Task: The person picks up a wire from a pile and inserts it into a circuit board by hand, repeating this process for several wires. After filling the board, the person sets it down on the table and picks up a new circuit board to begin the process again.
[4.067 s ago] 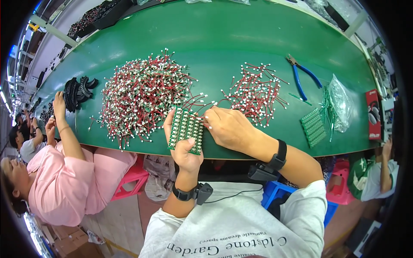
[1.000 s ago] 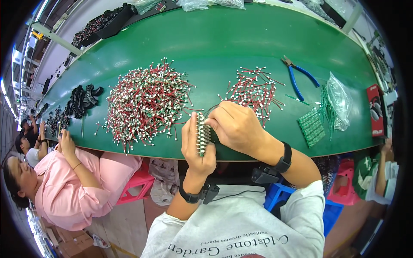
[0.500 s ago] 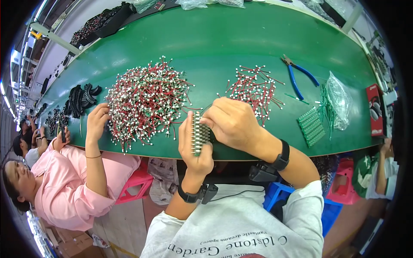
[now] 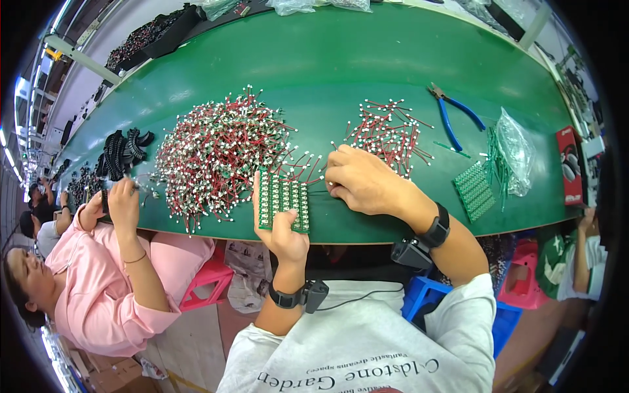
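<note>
My left hand [image 4: 286, 241] grips a green circuit board panel [image 4: 284, 202] set with rows of small white parts, its thumb across the near right of the face. Just right of the panel, my right hand [image 4: 359, 180] is closed, fingertips pressed together; what they hold, if anything, is hidden. Several short red wires with white ends [image 4: 306, 165] show beyond the panel's top edge. On the left lies a big heap of red-and-black wired connectors [image 4: 223, 154]. A smaller pile of the same wires [image 4: 393, 134] lies beyond my right hand.
Blue-handled pliers [image 4: 452, 118], another green board panel [image 4: 474, 190], green strips [image 4: 503, 171], a clear plastic bag [image 4: 517, 154] and a red box [image 4: 570, 166] are at the right. A co-worker in pink [image 4: 105, 288] sits at the left, handling small parts near black strips [image 4: 122, 154].
The panel has turned from nearly edge-on to showing its broad face. My right hand has moved slightly right, away from it. The co-worker's hand has drawn back from the big heap.
</note>
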A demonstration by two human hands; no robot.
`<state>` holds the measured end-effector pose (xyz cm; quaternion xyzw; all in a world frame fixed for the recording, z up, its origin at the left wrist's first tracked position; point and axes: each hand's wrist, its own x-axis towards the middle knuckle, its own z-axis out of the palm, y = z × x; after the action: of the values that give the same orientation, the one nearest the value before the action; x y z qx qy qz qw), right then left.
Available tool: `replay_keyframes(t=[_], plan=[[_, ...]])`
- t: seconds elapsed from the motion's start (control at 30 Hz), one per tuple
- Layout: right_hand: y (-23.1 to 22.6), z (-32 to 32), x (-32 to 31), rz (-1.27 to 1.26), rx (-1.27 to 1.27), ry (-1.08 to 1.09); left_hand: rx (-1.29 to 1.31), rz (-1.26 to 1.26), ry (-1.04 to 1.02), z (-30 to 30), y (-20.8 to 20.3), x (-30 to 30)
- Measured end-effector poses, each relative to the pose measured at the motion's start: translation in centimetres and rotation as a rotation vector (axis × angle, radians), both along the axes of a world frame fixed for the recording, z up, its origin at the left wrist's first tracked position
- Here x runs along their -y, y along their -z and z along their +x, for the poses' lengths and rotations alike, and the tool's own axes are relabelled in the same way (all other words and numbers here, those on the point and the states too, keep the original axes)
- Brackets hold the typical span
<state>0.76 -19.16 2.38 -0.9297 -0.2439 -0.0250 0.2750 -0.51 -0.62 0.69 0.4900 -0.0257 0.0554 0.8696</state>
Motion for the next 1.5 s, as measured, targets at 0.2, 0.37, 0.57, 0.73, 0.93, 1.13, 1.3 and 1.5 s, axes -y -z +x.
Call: replay_keyframes(t=[0.2, 0.37, 0.57, 0.73, 0.93, 1.13, 1.3, 1.5], plan=[[-1.2, 1.5, -0.2, 0.732, -0.01, 0.267, 0.014, 0.017, -0.031, -0.3, 0.5, -0.1], [-1.9, 1.7, 0.1, 0.996, -0.121, 0.293, 0.139, 0.364, -0.09, -0.1, 1.2, -0.3], [-4.2, -1.1, -1.4, 0.781, 0.088, 0.113, 0.209, 0.472, -0.075, -0.8, -0.1, 0.4], [-2.8, -1.4, -3.0, 0.539, 0.362, 0.087, 0.292, 0.632, -0.124, -0.6, 0.7, 0.2], [-2.6, -1.4, -3.3, 0.488, 0.352, 0.089, 0.382, 0.731, -0.121, -0.7, 0.8, 0.0], [-2.4, -1.3, -3.4, 0.461, 0.43, 0.042, 0.445, 0.759, -0.104, -0.7, 0.7, 0.1], [-2.0, -1.4, -3.6, 0.464, 0.438, 0.069, 0.428, 0.756, -0.079, -0.9, 0.7, 0.1], [-1.6, -1.4, -3.7, 0.471, 0.44, 0.085, 0.46, 0.764, -0.086, -0.8, 0.7, 0.2]])
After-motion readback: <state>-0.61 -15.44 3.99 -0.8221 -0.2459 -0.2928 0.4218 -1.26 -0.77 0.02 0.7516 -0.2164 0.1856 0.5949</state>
